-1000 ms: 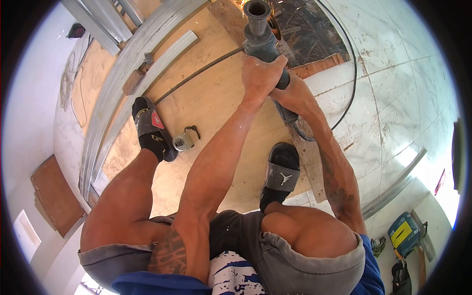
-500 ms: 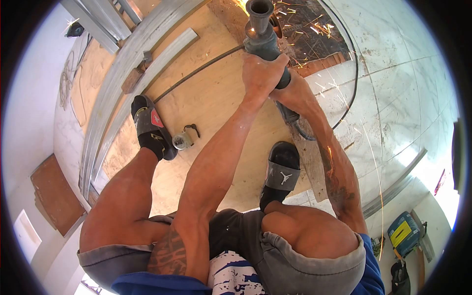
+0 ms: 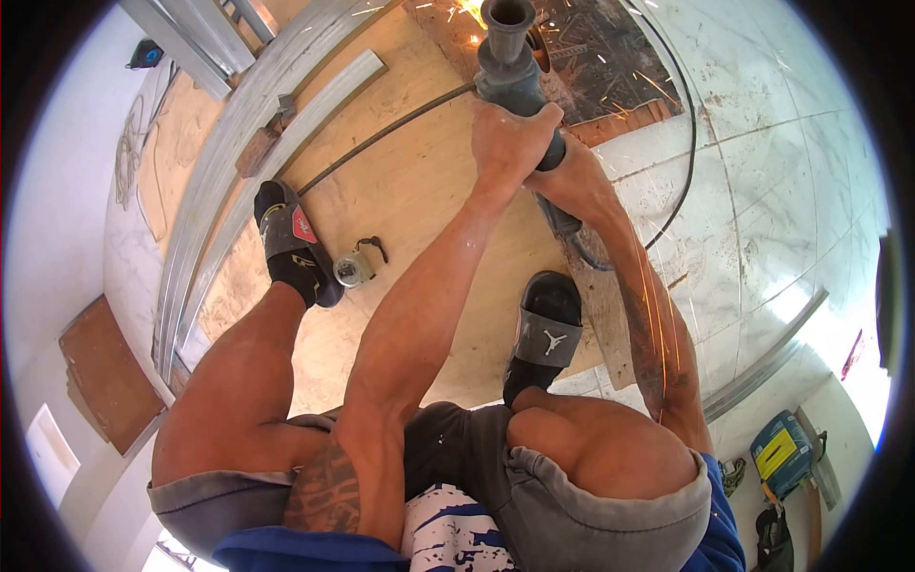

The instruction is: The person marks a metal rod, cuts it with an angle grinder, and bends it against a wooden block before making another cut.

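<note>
At the top centre, a dark power tool throws orange sparks from its far end. My left hand is closed around its body. Just to the right, my right hand is wrapped round the tool's rear part. The tool's working end is mostly hidden behind its body. A thin dark metal rod runs from near my left foot up to the tool. Beyond the tool lies a dark, patterned board, crossed by sparks.
Metal profiles curve along the left, beside a hammer. A tape measure lies on the plywood between my sandalled feet. A black cable loops across the tiles at right. A green-blue bag stands at lower right.
The sparks have changed shape, with long streaks now over my right forearm. My hands and the tool have hardly moved.
</note>
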Motion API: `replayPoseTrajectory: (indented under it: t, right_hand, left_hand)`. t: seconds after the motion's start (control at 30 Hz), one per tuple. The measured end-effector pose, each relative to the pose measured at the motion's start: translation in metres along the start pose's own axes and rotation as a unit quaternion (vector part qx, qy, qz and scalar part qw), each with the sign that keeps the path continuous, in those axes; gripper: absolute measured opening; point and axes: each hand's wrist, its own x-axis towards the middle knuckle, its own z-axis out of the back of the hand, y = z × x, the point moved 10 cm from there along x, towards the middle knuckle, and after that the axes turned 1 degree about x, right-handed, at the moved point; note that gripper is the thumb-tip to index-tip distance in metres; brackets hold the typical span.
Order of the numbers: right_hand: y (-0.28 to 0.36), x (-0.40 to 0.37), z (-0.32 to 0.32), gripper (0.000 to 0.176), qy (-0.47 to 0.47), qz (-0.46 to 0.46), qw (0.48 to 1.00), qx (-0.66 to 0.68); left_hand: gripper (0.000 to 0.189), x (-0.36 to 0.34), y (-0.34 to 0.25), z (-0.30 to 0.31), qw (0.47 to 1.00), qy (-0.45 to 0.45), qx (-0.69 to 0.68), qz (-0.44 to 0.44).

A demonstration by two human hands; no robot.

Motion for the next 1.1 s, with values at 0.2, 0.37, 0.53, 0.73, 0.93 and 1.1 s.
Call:
replayPoseTrajectory:
  t: [0.2,0.37,0.53,0.73,0.93,1.1]
  right_hand:
    - [-0.001,0.000,0.000,0.055,-0.010,0.002,1.000,0.002]
    - [0.010,-0.004,0.003,0.056,-0.009,0.005,1.000,0.005]
    - [0.004,0.000,0.002,0.054,-0.005,-0.009,1.000,-0.004]
    - [0.007,-0.001,0.001,0.054,-0.010,0.020,1.000,0.019]
    - [0.004,-0.001,0.000,0.058,0.009,-0.012,1.000,-0.007]
    - [0.011,-0.002,0.002,0.057,-0.010,0.023,1.000,0.019]
  left_hand:
    - [0.074,-0.003,-0.002,0.002,1.000,-0.007,0.014,0.005]
    - [0.077,-0.002,-0.001,0.002,1.000,0.000,0.006,0.012]
    - [0.083,-0.006,-0.012,0.004,0.999,0.033,0.002,0.013]
    - [0.077,-0.004,-0.007,0.004,1.000,-0.008,0.010,-0.004]
    - [0.078,0.001,0.001,-0.002,1.000,0.011,-0.001,0.005]
    - [0.055,0.000,0.001,-0.003,1.000,0.024,-0.012,0.012]
